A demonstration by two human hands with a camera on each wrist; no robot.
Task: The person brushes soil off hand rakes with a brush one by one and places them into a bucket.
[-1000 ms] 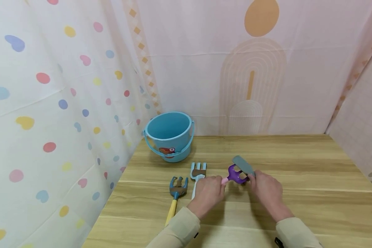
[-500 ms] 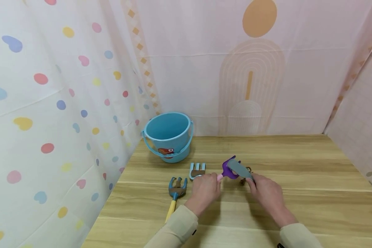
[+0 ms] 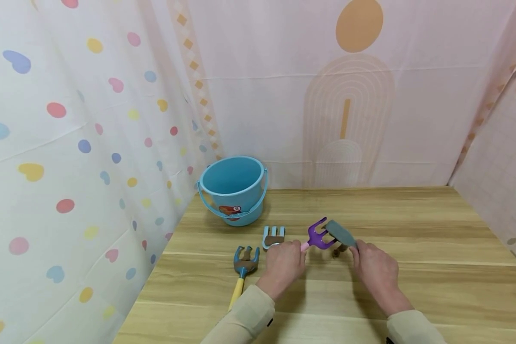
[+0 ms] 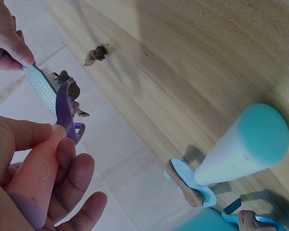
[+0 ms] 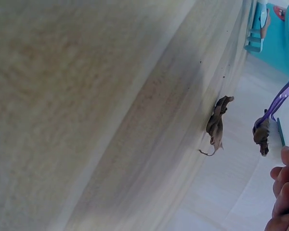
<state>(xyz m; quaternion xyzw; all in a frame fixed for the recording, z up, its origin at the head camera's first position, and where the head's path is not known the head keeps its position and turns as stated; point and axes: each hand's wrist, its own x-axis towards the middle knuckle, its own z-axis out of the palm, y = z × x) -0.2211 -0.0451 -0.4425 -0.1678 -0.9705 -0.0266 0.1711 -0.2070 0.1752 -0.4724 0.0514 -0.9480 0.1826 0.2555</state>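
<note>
My left hand grips the pink handle of a purple toy hand rake, tines pointing up and right. In my right hand is a brush with a grey-green back and white bristles, which show in the right wrist view. Its head overlaps the rake's tines, bristles towards them. A brown, crumpled clump like dried leaf sits between tines and bristles. Below them on the table lies a curled dry leaf with a thin stem.
To the left lie a light blue toy fork and a dark blue toy rake with a yellow handle, both with brown patches. Behind them stands a blue bucket. Curtains close off the back and sides.
The rake has shifted slightly left and its tines have turned upward. The brush went left across the tines, then back right. The leaf on the table has come into view.
</note>
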